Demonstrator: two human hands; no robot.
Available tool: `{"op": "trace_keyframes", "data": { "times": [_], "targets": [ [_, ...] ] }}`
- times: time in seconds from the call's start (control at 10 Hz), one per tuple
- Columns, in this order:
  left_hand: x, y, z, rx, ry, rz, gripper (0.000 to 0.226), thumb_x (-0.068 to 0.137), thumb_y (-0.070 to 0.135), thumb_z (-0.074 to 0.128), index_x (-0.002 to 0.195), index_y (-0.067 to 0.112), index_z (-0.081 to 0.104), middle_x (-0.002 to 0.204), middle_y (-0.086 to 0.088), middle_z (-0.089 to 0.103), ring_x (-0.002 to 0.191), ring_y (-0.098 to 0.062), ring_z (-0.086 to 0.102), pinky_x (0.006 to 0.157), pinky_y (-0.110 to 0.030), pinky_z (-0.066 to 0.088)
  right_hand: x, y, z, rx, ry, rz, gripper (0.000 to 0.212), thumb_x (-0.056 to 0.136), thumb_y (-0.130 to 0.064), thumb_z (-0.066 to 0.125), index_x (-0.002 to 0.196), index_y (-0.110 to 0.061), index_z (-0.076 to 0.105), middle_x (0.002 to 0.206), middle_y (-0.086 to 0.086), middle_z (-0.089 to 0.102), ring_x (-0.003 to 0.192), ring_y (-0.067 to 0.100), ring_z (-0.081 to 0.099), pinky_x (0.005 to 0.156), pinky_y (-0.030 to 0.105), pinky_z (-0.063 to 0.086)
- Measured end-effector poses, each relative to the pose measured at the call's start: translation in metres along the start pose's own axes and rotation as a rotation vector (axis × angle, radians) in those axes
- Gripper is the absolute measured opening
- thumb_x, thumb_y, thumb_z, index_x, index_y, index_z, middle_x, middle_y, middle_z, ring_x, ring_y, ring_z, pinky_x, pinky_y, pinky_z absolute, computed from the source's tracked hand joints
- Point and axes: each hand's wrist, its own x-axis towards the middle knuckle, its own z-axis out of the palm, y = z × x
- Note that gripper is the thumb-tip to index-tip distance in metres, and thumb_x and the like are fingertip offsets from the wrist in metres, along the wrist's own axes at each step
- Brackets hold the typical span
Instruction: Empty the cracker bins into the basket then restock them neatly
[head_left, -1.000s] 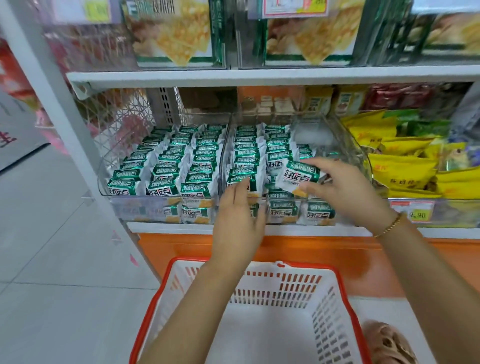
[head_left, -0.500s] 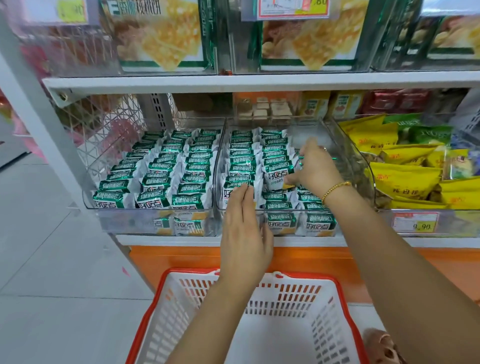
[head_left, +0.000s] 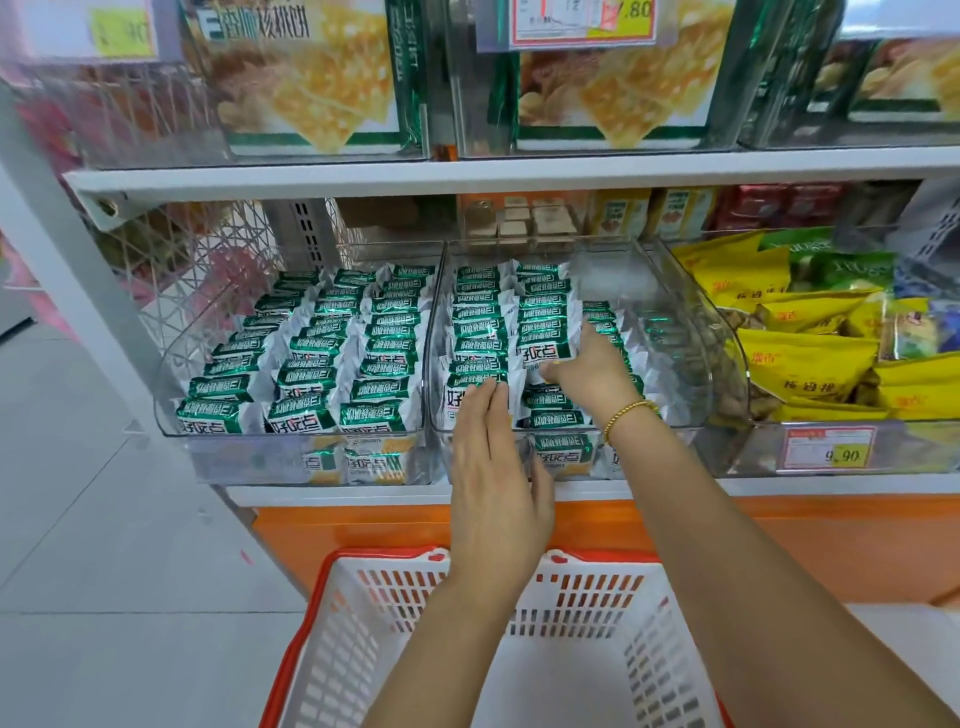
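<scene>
Two clear plastic bins sit side by side on the shelf. The left bin (head_left: 171, 410) holds neat rows of green-and-white cracker packets (head_left: 322, 358). The right bin (head_left: 691, 374) has rows on its left and middle, with fewer packets at its right. My right hand (head_left: 589, 371) reaches into the right bin and pinches a cracker packet (head_left: 545, 353) in the middle row. My left hand (head_left: 493, 467) has straight fingers, and its fingertips touch the front packets (head_left: 460, 397) of the right bin. A red-rimmed white basket (head_left: 613, 613) stands below, with nothing visible inside.
Yellow and green snack bags (head_left: 810, 358) fill the bin to the right, with a price tag (head_left: 826, 449) on its front. Cracker boxes (head_left: 311, 78) stand on the shelf above. An orange base panel (head_left: 363, 535) runs under the shelf. Grey floor lies at left.
My right hand carried a packet from the bin's front into the middle row and now sets it among the others. My left hand moved slightly up onto the front packets.
</scene>
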Motion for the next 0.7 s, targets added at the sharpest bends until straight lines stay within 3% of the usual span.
{"op": "trace_keyframes", "data": {
  "times": [0.1,0.2,0.3,0.4,0.5,0.6,0.7],
  "targets": [
    [0.001,0.001,-0.004,-0.019,-0.016,-0.007,0.058,0.09,0.015,0.05,0.143,0.004,0.031,0.149,-0.007,0.026,0.142,-0.019,0.02,0.116,-0.034,0.021,-0.003,-0.003,-0.003,-0.096,-0.013,-0.008,0.079,0.089,-0.016,0.066,0.151,-0.005,0.018,0.143,0.014,0.046,0.122,0.029,0.051,0.089,0.029,0.044],
    [0.001,0.002,-0.01,-0.028,-0.046,-0.022,0.056,0.092,0.012,0.052,0.144,0.005,0.031,0.149,-0.006,0.026,0.141,-0.016,0.02,0.115,-0.026,0.018,-0.004,-0.004,-0.012,-0.202,-0.021,-0.047,0.062,0.083,-0.023,0.074,0.131,0.001,0.043,0.123,0.015,0.058,0.11,0.031,0.056,0.082,0.032,0.045],
    [0.003,0.005,-0.02,-0.033,-0.062,-0.044,0.05,0.095,0.012,0.047,0.144,0.007,0.035,0.147,-0.003,0.03,0.138,-0.012,0.023,0.111,-0.016,0.015,-0.005,0.0,-0.02,-0.297,-0.034,-0.059,0.038,0.078,-0.032,0.078,0.08,-0.007,0.049,0.081,0.007,0.054,0.075,0.024,0.053,0.055,0.032,0.039],
    [0.006,0.007,-0.033,-0.061,-0.083,-0.09,0.047,0.096,0.014,0.046,0.142,0.009,0.039,0.145,-0.003,0.035,0.135,-0.013,0.028,0.106,-0.014,0.016,-0.01,-0.003,-0.028,-0.349,-0.05,-0.049,0.05,0.074,-0.037,0.08,0.064,-0.012,0.038,0.062,0.004,0.04,0.055,0.015,0.039,0.047,0.029,0.029],
    [0.012,0.005,-0.041,-0.023,-0.12,-0.134,0.048,0.094,0.018,0.049,0.141,0.012,0.04,0.144,-0.002,0.035,0.132,-0.016,0.033,0.108,-0.028,0.028,-0.015,-0.008,-0.037,-0.356,-0.08,-0.061,0.046,0.075,-0.038,0.079,0.094,-0.001,0.061,0.076,0.012,0.058,0.071,0.025,0.057,0.062,0.035,0.046],
    [0.015,0.01,-0.051,0.0,-0.187,-0.165,0.047,0.094,0.018,0.052,0.139,0.013,0.042,0.142,-0.003,0.038,0.127,-0.019,0.039,0.102,-0.033,0.035,-0.019,-0.009,-0.045,-0.352,-0.075,-0.071,0.071,0.08,-0.04,0.075,0.126,0.009,0.052,0.113,0.023,0.063,0.103,0.033,0.06,0.084,0.04,0.05],
    [0.025,0.018,-0.062,-0.017,-0.212,-0.244,0.046,0.094,0.02,0.054,0.138,0.013,0.043,0.141,-0.007,0.04,0.102,-0.015,0.05,0.089,-0.028,0.038,-0.021,-0.011,-0.054,-0.338,-0.047,-0.077,0.066,0.084,-0.041,0.069,0.129,0.004,0.052,0.099,0.019,0.063,0.092,0.029,0.06,0.071,0.034,0.047]
  ]
}}
